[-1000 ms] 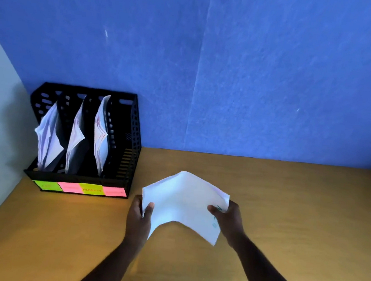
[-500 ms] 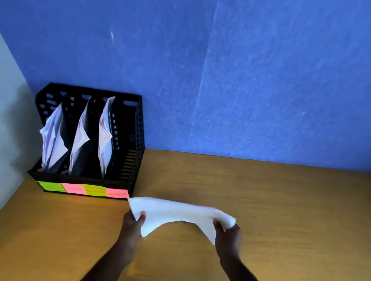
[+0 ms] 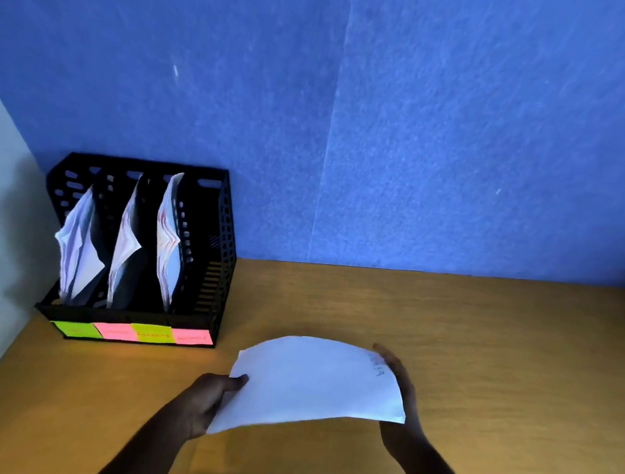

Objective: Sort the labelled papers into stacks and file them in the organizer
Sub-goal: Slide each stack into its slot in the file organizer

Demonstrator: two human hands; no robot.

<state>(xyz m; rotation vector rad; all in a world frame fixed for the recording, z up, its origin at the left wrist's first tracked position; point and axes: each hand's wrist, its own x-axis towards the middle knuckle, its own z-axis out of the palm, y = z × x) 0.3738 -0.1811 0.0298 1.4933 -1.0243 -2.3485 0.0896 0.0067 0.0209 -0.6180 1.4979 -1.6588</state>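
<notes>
Two hands hold one stack of white papers above the wooden worktop, in front of and to the right of the black organizer.

Head view:
- Left hand — thumb curled over the stack's left edge, remaining fingers beneath it, clamping the sheets.
- Right hand — placed behind the stack's right edge and mostly hidden by it; grip on the sheets cannot be confirmed.
- Stack — bowed, with faint handwriting near the right corner, illegible.
- Organizer — stands in the corner against the blue wall. Three left compartments each contain upright filed papers; the rightmost shows none.
- Sticky labels — four on the front lip, alternating green and pink.
</notes>
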